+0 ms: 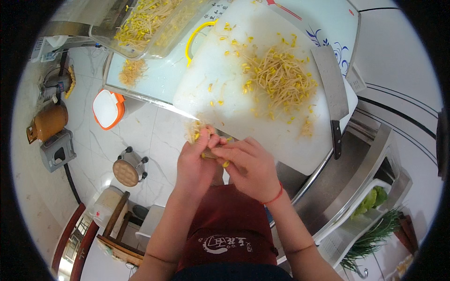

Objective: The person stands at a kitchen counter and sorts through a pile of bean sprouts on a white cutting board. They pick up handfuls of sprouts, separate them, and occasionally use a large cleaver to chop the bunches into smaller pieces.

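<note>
Just off the near edge of a white cutting board (242,116), both my hands meet over a small bunch of soybean sprouts (193,130). My left hand (197,161) is closed around the bunch, whose pale thready ends stick out past the thumb. The fingers of my right hand (251,163) pinch sprouts at the other side, where a few yellow heads show. On the board lies a loose heap of soybean sprouts (281,77), with stray yellow heads around it. A cleaver (332,84) with a black handle rests along the board's right side.
A clear plastic container (151,47) of sprouts stands at upper left. Beside it sits a small pile of root trimmings (132,72). An orange-rimmed bin (107,109) and a stool (126,172) stand on the floor. At right, a white rack (346,232) holds green vegetables.
</note>
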{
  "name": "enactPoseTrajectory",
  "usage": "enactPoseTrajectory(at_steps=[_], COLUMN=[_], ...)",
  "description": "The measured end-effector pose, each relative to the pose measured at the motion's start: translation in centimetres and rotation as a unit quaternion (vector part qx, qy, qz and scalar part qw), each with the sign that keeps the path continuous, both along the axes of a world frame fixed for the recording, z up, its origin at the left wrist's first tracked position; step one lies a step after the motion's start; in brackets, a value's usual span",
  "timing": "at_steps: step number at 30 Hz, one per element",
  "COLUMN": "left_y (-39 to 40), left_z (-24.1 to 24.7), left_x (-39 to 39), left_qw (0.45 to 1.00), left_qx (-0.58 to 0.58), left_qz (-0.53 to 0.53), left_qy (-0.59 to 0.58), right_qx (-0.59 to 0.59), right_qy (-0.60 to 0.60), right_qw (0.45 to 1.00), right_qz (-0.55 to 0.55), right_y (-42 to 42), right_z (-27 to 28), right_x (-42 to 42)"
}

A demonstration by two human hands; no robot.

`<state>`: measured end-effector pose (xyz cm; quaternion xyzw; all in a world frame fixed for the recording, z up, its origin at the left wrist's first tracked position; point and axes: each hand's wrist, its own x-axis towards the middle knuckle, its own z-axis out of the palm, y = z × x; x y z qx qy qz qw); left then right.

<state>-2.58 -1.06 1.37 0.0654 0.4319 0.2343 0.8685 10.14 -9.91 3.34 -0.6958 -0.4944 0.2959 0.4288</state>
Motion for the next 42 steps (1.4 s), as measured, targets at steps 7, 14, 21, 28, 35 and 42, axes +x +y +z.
enactPoseTrajectory(at_steps=[7, 14, 21, 28, 35, 42], left_y=[1.5, 1.6, -0.8, -0.5, -0.6, -0.9], left_z=[-0.3, 0.0, 0.8, 0.4, -0.1, 1.0], left_x=[-2.1, -1.8, 1.9, 3.1, 3.3, 4.2], left_qw=[0.993, 0.988, 0.988, 0.949, 0.98, 0.975], left_qx=[0.061, 0.108, 0.111, 0.182, 0.075, 0.116], left_qz=[0.055, -0.014, -0.02, -0.174, -0.095, -0.115], left_qy=[0.084, 0.108, 0.105, 0.189, 0.155, 0.153], right_qx=[-0.085, -0.068, -0.017, 0.003, -0.091, 0.035], right_qy=[-0.153, -0.202, -0.022, -0.21, -0.262, 0.121], right_qw=[0.974, 0.961, 0.991, 0.972, 0.948, 0.967], right_qz=[-0.146, -0.175, -0.132, -0.109, -0.158, -0.223], right_y=[5.3, 7.2, 2.6, 1.7, 3.4, 0.3], right_z=[-4.6, -5.8, -1.7, -2.0, -2.7, 3.7], right_x=[1.3, 0.4, 0.3, 5.7, 13.4, 14.4])
